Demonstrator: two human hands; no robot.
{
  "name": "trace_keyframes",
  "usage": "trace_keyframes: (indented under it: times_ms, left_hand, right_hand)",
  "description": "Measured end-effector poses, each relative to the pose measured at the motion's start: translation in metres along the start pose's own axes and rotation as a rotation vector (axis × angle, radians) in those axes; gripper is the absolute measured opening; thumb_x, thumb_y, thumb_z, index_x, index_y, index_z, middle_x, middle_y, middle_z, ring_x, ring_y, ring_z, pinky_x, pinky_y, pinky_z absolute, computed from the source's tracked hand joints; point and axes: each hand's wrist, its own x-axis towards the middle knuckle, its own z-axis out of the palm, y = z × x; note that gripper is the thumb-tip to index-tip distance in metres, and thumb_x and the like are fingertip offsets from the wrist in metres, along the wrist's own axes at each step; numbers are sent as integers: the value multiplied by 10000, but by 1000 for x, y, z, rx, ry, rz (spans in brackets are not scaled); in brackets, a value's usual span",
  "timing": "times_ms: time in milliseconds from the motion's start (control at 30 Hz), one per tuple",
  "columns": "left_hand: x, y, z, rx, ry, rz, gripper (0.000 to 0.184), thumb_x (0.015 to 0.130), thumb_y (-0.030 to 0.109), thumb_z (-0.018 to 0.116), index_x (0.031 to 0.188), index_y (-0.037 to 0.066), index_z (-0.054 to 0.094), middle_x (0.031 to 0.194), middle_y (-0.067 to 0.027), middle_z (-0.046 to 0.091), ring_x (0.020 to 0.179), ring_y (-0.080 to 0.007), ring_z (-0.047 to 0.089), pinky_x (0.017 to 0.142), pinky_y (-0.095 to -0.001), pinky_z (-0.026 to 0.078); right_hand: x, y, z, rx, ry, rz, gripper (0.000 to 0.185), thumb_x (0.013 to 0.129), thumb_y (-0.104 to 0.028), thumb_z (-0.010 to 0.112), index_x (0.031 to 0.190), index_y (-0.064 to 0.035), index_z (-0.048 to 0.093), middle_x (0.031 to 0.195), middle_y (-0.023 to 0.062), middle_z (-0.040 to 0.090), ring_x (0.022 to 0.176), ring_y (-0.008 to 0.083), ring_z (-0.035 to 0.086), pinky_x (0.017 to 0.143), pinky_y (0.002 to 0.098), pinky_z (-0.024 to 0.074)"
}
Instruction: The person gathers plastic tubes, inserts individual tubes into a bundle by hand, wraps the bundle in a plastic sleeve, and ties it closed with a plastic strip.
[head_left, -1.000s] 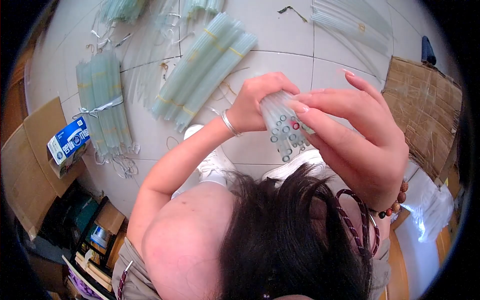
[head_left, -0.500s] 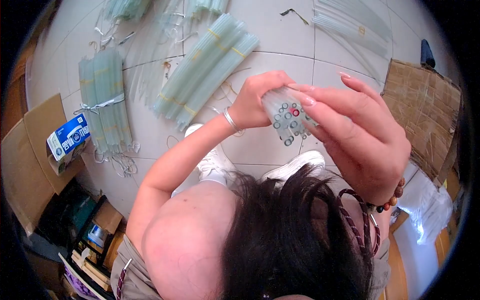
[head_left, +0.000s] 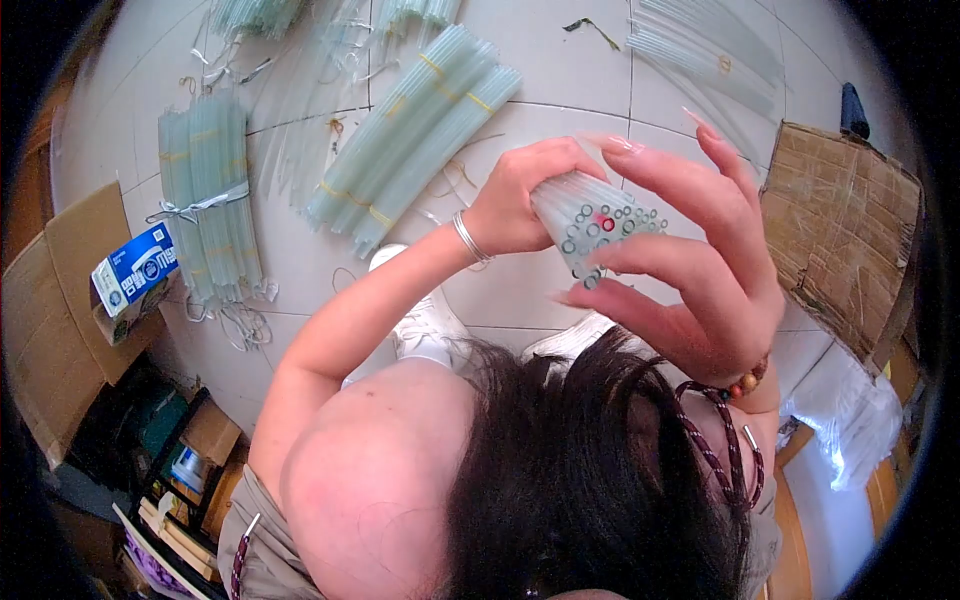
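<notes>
We have the bundle of clear tubes (head_left: 580,203) in front of us, held up above the tiled floor (head_left: 580,115), with its round open ends facing our eyes and one red-rimmed end (head_left: 608,225) among the darker ones. Our left hand (head_left: 518,195) is clamped around the tubes just behind those ends, while our right hand (head_left: 725,280) curves beside them with its fingers spread apart; two fingertips cross in front of the lower ends, and we cannot tell whether they touch. To do this well, we judge that the left grip should be snug but not hard, since tubes this slim look brittle and could slide past one another. If an end stands out from the rest, a light, even push with the flat of the right fingers seems kinder than a poke with a nail. Farther out on the floor lie tubes tied with a white strip (head_left: 190,165) and some yellow-banded bundles (head_left: 405,140), so we do best to lift ours well clear of both
</notes>
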Motion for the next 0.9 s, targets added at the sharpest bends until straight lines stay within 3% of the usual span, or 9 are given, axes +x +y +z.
trace_keyframes:
  times_ms: [200,400,567,667,700,800,900]
  left_hand:
    - [1,-1,0,-48,13,-48,383,688,133,817,1030,64,660,991,-96,697,899,-276,676,805,-349,538]
    - [1,-3,-3,-1,9,-66,382,694,144,818,1028,70,649,943,-95,680,855,-270,668,768,-344,531]
    - [-3,-7,5,-106,60,-100,333,705,122,800,1006,76,663,928,-103,675,836,-283,662,762,-343,529]
    - [-5,-1,-2,13,-10,-59,342,696,118,803,1007,76,667,923,-104,674,835,-291,661,767,-348,531]
    - [-2,3,-6,89,-48,-33,348,692,119,806,1009,76,667,921,-103,674,835,-293,661,770,-350,532]
    - [0,-6,-5,58,-41,71,365,687,123,808,1020,76,666,934,-105,669,847,-298,659,776,-354,534]
    - [-2,-5,-3,61,-64,44,316,713,138,776,998,48,672,973,-86,677,897,-243,654,817,-330,511]
  right_hand:
    - [-11,5,41,-142,216,-44,454,650,-212,912,983,-153,608,1301,128,612,1200,284,612,1152,538,298]
    - [-6,5,42,-85,230,0,444,679,-228,907,991,-158,600,1298,123,613,1208,291,608,1167,540,268]
    - [4,-2,27,62,194,22,396,666,-232,897,943,-133,633,1214,122,628,1109,247,628,1083,489,369]
    - [18,-7,-8,-8,-27,-48,392,672,-241,868,994,-124,678,1143,117,630,1025,195,618,987,426,436]
    - [29,-8,-35,62,-145,-51,401,680,-250,853,1025,-125,691,1139,120,621,1012,179,605,959,404,446]
    - [36,33,-95,528,-5,-343,375,860,-299,699,1177,-100,660,1200,168,579,1022,188,585,862,357,499]
    - [72,19,-204,1121,351,-329,279,976,-291,586,1086,-36,616,1012,112,644,778,209,634,677,295,552]
